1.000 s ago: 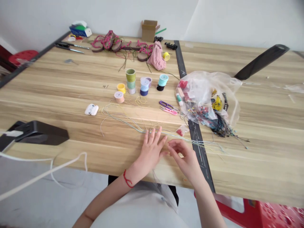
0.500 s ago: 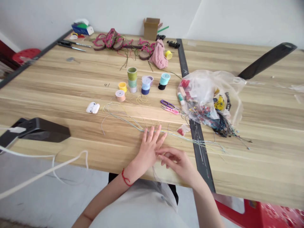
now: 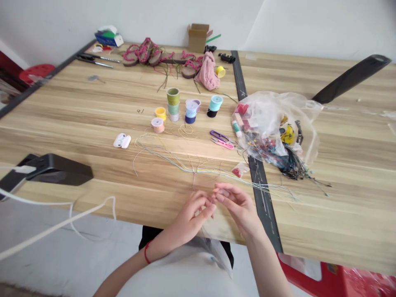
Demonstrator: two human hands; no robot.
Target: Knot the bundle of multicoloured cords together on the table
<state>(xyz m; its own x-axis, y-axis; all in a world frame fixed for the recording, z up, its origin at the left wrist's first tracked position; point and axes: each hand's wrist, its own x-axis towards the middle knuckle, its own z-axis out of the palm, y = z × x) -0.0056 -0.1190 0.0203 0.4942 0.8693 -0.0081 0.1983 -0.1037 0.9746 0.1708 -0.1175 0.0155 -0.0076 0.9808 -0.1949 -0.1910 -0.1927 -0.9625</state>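
My left hand (image 3: 195, 213) is just above the table's front edge, its fingers closed in a pinch. A thin purplish thread (image 3: 194, 181) runs down to it from a knotted spot in a bundle of fine threads (image 3: 173, 159). These pale blue, yellow and grey strands stretch sideways across the wood. My right hand (image 3: 236, 206) meets the left at the fingertips, thumb and fingers pinched together; whatever lies between them is too small to make out. Beyond the bundle lie purple thread snips (image 3: 219, 135) and pink thread snips (image 3: 223, 143). A small bag of red beads (image 3: 240, 169) rests beside the strands.
Thread spools (image 3: 173, 97) stand mid-table, some stacked. A white earbud case (image 3: 122, 141) and a black power strip (image 3: 62, 170) are at left. To the right spreads a clear plastic bag (image 3: 269, 107) of cords. Pink-corded sandals (image 3: 148, 53) lie at the back.
My left hand has lifted off the threads and drawn back toward the table edge, its spread fingers now pinched. My right hand has stayed close by, shifting slightly right.
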